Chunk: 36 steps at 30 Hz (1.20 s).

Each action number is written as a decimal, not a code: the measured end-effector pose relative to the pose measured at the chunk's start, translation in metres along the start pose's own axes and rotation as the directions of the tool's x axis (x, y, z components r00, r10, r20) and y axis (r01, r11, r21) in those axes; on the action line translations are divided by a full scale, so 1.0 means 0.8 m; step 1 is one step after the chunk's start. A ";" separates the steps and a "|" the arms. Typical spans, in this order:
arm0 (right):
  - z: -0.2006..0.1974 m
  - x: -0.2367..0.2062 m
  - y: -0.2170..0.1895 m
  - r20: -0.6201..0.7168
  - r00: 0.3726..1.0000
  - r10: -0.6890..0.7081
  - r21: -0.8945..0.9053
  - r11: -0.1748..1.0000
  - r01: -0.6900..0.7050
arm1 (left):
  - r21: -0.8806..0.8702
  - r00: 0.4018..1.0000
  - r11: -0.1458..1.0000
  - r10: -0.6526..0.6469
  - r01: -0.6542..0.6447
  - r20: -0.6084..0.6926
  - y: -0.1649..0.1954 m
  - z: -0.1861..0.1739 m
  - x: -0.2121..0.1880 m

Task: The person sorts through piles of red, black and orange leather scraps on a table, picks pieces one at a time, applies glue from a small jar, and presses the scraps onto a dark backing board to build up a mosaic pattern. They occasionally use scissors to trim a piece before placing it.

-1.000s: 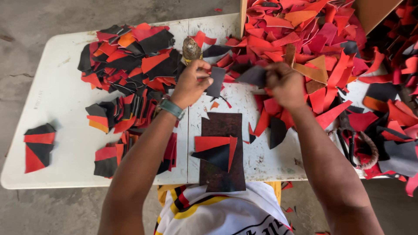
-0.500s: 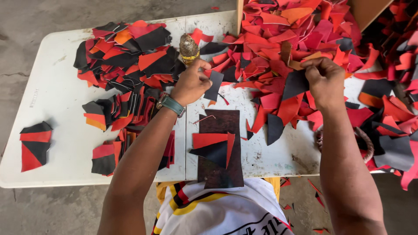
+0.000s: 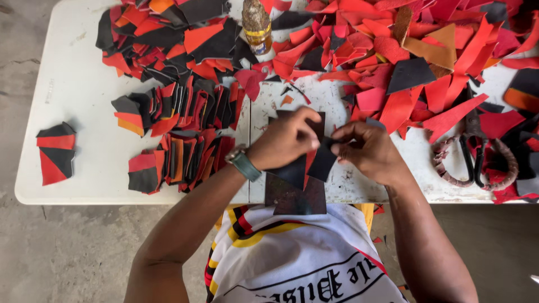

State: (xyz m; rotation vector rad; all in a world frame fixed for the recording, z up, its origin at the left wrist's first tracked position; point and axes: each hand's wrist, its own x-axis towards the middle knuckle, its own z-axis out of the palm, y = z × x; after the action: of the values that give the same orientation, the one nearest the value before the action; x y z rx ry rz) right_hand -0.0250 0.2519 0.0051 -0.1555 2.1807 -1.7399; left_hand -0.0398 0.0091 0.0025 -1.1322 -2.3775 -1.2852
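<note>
While both hands meet at the lower centre of the frame, a black leather piece (image 3: 323, 161) is pinched between the closed fingers of the left hand (image 3: 285, 140) and the right hand (image 3: 365, 150), above a dark board (image 3: 295, 196) on the white table (image 3: 78, 95). Sorted red-and-black stacks (image 3: 179, 134) are seen at left, scissors (image 3: 474, 154) at right.
</note>
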 end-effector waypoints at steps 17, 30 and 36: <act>-0.071 0.019 -0.035 -0.223 0.929 -0.295 -0.524 0.840 0.141 | -0.152 0.895 0.903 -0.422 0.401 -0.145 -0.073 -0.042 0.079; -0.336 0.062 0.010 -0.611 0.698 -0.373 -0.361 0.916 0.174 | 0.502 0.907 0.845 0.049 0.186 -0.419 -0.185 -0.076 0.253; -0.317 0.053 0.021 -0.647 0.667 -0.368 -0.386 0.913 0.130 | 0.760 0.775 0.533 -0.629 0.371 0.063 -0.182 -0.064 0.296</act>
State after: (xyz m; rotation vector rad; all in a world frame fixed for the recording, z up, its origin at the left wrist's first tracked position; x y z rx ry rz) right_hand -0.1473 0.4781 0.0278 0.1960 3.1409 -1.7721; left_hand -0.3137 0.0464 0.0621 -0.4076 -3.1604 -0.0961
